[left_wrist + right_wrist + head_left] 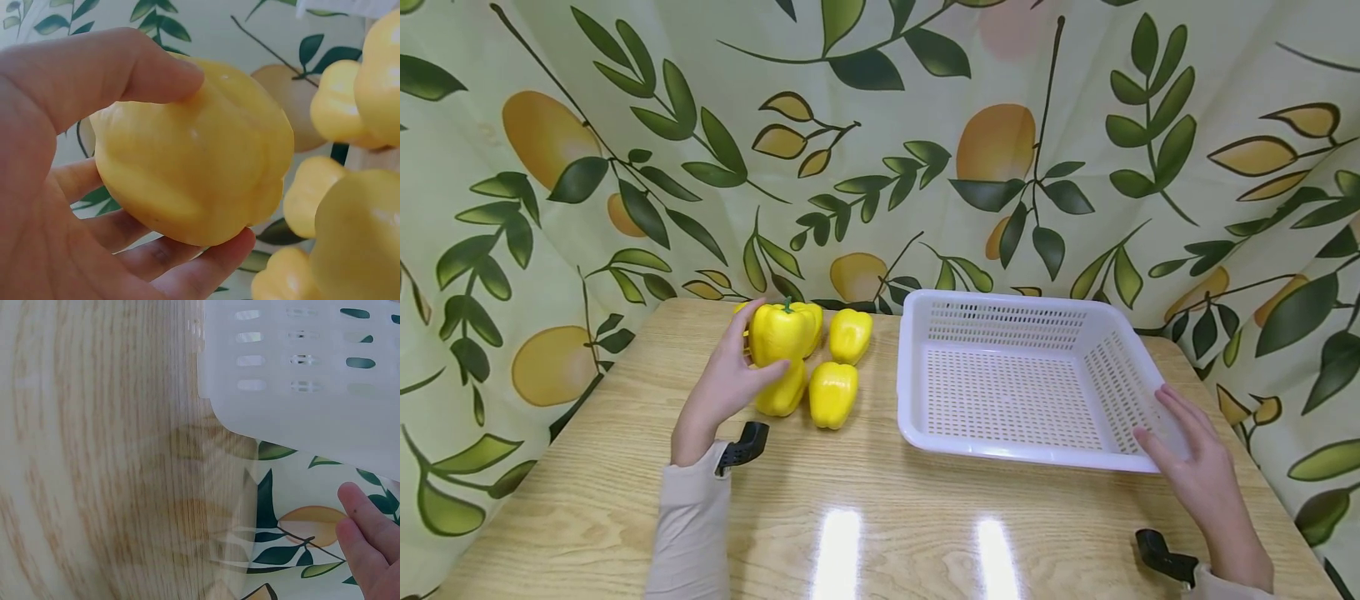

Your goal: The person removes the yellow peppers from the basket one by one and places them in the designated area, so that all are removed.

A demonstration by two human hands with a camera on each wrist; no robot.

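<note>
A: So where do things stand with the peppers?

B: Five of them, I think, clustered on the surface (880, 500) to the left of the white basket (1000, 454). The left hand (722, 387) has its thumb and fingers curled round the rear yellow pepper (782, 332), the one with the green stem showing. The wrist view confirms that hold: thumb on top, fingers underneath.

A: Is it off the surface yet?

B: Hard to say. It sits higher than the others in the head view, but it could simply be resting at the back of the group.

A: And the other peppers?

B: One pepper (850, 335) lies just right of the held one, another (832, 393) in front, and one (782, 392) partly behind the thumb. All untouched.

A: The basket?

B: Nothing in it. The right hand (1195, 467) rests against its near right corner with fingers straight, steadying it rather than clasping it.

A: So the work is barely begun.

B: That is my reading: no pepper is in the basket, and the first is only just in hand.
</note>
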